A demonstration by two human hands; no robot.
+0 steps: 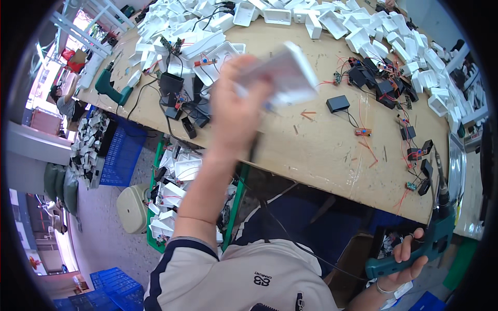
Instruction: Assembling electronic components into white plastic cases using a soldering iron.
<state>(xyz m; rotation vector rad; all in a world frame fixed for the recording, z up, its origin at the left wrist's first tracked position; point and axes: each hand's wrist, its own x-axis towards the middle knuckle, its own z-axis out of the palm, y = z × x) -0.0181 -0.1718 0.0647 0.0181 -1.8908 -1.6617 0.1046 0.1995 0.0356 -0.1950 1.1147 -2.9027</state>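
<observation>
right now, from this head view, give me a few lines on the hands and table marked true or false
1. The left hand holds a white plastic case. True.
2. The right hand is empty. False: the right hand grips a green power drill.
3. Another green drill lies on the table. True.
4. White housings are piled along the table's far edge. True.
5. The crate below the left forearm is red. False: the crate is green.
</observation>
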